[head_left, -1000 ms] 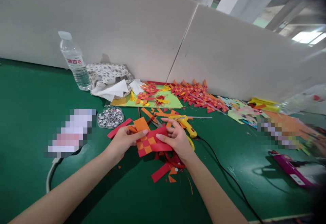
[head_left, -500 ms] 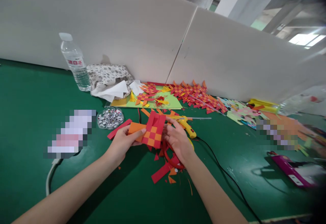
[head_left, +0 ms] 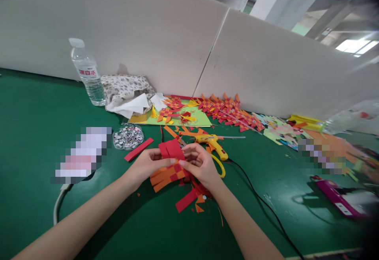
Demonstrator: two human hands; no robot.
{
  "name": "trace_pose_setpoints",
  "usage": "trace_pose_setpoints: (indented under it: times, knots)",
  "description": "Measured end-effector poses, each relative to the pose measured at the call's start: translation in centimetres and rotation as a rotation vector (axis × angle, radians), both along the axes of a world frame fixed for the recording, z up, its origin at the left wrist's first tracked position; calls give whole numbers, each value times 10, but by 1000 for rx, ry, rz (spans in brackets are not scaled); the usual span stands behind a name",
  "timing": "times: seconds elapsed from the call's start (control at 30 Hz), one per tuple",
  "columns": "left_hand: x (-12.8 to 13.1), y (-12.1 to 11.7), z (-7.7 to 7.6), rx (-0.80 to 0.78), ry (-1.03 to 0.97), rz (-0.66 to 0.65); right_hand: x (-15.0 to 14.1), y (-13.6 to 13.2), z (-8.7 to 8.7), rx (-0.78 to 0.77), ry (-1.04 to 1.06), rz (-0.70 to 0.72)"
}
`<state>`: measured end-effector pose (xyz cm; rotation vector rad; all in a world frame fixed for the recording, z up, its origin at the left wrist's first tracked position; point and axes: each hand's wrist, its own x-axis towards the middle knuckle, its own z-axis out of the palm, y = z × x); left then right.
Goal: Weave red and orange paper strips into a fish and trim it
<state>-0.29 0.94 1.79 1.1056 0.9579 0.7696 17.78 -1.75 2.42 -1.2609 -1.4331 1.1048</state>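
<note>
Paper weave, red and orange, is pinched by the left hand and right hand above a green table; just beyond lies a yellow glue gun, with googly eyes and a water bottle farther left.

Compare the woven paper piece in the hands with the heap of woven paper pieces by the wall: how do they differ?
The woven piece is held in the left hand, with the right hand at its edge; the heap lies on the table. The woven piece is single; the heap holds many. The woven piece has blunt orange ends; the heap shows pointed tips. Both are checked red and orange.
</note>
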Motion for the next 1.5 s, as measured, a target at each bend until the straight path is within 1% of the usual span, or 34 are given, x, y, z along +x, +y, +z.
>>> trace_pose_setpoints:
  times: [0.1, 0.2, 0.57, 0.73, 0.9, 1.0, 1.1, 1.23, 1.33, 1.5]
  knots:
    - [-1, 0, 1, -13, 61, 51, -3, -3, -1, 1, -64, 82]
    - [-2, 0, 0, -13, 60, 47, -3, -4, -2, 42, -101, 112]
    - [-3, 1, -2, 14, 1, 45, -1, -7, 5, 231, -277, 97]
    - [-2, 1, -3, -17, -43, 54, 0, -7, 4, 263, -315, 104]
    - [-1, 1, -2, -40, -59, 71, 0, -7, 4, 305, -318, 51]
    - [-1, 0, 0, -51, -68, 67, 0, -7, 5, 324, -337, 54]
    - [-1, -2, 1, -59, -59, 69, -1, -7, 6, 304, -326, 42]
    - [0, -3, -1, -33, -19, 75, -4, -5, 1, 188, -233, -14]
    - [0, -2, -4, -18, -3, 78, -5, -3, -2, 119, -180, -26]
    - [0, 0, -1, 53, 5, 86, -6, -2, -4, 90, -207, -12]
